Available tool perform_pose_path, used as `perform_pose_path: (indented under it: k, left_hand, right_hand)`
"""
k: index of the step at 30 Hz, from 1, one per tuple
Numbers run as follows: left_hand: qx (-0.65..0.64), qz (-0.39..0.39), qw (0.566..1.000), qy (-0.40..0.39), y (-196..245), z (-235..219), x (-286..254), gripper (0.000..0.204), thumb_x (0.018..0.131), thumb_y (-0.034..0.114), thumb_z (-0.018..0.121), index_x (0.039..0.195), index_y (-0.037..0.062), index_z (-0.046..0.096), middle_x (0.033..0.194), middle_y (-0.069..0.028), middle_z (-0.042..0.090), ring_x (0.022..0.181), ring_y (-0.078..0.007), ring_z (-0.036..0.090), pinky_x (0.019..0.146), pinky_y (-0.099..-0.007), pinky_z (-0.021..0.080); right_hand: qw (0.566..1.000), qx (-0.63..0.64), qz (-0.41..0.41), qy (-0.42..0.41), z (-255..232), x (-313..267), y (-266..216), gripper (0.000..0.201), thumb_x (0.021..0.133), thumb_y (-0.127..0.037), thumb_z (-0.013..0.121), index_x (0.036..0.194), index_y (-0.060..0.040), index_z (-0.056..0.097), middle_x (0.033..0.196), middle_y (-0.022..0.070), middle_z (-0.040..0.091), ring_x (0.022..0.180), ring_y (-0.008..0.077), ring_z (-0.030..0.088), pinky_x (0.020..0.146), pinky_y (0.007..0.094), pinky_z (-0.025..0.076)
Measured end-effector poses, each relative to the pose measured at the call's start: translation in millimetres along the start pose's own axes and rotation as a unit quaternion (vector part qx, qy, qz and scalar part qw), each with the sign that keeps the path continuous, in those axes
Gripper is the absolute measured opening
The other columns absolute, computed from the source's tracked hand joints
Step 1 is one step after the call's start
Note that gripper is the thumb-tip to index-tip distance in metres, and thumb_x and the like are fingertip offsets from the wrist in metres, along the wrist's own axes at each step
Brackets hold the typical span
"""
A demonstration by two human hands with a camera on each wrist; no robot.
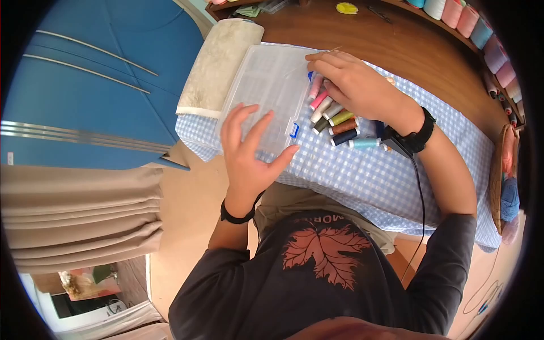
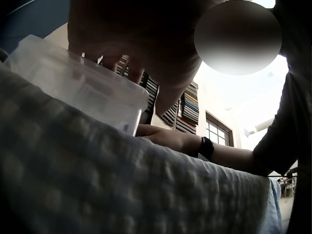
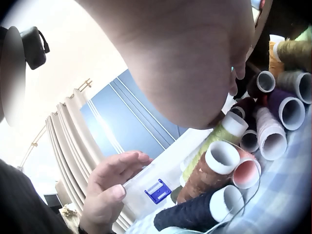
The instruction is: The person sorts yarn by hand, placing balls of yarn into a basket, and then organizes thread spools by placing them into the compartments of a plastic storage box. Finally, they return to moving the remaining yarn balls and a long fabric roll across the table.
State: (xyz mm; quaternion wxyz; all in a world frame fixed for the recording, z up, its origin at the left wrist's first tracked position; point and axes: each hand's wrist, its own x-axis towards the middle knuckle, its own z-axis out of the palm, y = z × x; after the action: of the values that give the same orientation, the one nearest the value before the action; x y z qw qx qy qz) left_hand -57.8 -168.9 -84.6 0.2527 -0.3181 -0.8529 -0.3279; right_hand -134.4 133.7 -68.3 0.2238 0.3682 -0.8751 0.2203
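A clear plastic box with its lid down lies on the checked cloth, one blue latch on its near right side and another blue latch farther back. My left hand spreads its fingers over the box's near end, thumb pointing toward the near latch. At the far right corner, the fingertips of my right hand reach the box's edge beside the far latch. Thread spools lie under and beside that hand, among them a brown spool, a navy spool and a light blue spool.
A rolled cream cloth lies left of the box. Racks of thread cones line the back right, and a basket with yarn stands at the right edge. A cable hangs from the right wrist.
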Motion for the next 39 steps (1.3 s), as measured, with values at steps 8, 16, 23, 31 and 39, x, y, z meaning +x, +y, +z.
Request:
perform_pose_path:
  k: [8,16,23,31,39]
  left_hand:
    - [0.151,-0.040,0.985,-0.074,-1,-1,2,0.092,0.073,0.049,0.096,0.151,0.0109,0.066,0.164,-0.0174,0.050,0.154,-0.0498,0.038,0.125,-0.0624,0.030]
    - [0.163,-0.042,0.983,-0.067,-2,4,2,0.083,0.076,0.043,0.092,0.149,0.0112,0.068,0.162,-0.0161,0.052,0.152,-0.0492,0.040,0.124,-0.0615,0.029]
    - [0.165,-0.065,0.982,-0.059,2,5,4,0.079,0.074,0.040,0.093,0.144,0.0115,0.071,0.161,-0.0145,0.055,0.153,-0.0480,0.043,0.125,-0.0625,0.027]
    - [0.007,-0.132,0.991,-0.007,-4,-13,19,0.066,0.081,0.031,0.089,0.140,0.0047,0.073,0.146,-0.0236,0.069,0.144,-0.0459,0.058,0.123,-0.0578,0.038]
    - [-0.262,-0.309,0.908,0.111,-42,-53,39,0.086,0.114,0.064,0.036,0.151,-0.0109,0.057,0.149,-0.0284,0.067,0.139,-0.0399,0.065,0.116,-0.0446,0.047]
  right_hand:
    - [1.000,0.013,0.021,0.008,3,-2,-3,0.032,0.089,0.000,0.070,0.121,-0.0015,0.067,0.141,0.0174,0.067,0.126,0.0404,0.065,0.108,0.0494,0.053]
    - [0.999,-0.025,0.027,0.035,9,-8,-1,0.035,0.088,-0.003,0.073,0.122,-0.0021,0.070,0.149,0.0244,0.061,0.132,0.0444,0.063,0.112,0.0474,0.053]
    - [0.989,-0.017,0.114,-0.092,4,-11,4,0.027,0.093,-0.009,0.069,0.118,0.0007,0.069,0.133,0.0278,0.068,0.126,0.0456,0.064,0.115,0.0492,0.050]
    - [0.993,0.003,0.075,-0.090,-7,-2,-2,0.020,0.094,-0.006,0.067,0.113,0.0012,0.069,0.110,0.0217,0.073,0.114,0.0407,0.067,0.112,0.0495,0.048]
    - [0.999,0.007,0.029,-0.031,4,-6,2,0.017,0.090,-0.005,0.066,0.103,0.0017,0.073,0.092,0.0200,0.074,0.099,0.0396,0.072,0.100,0.0484,0.053]
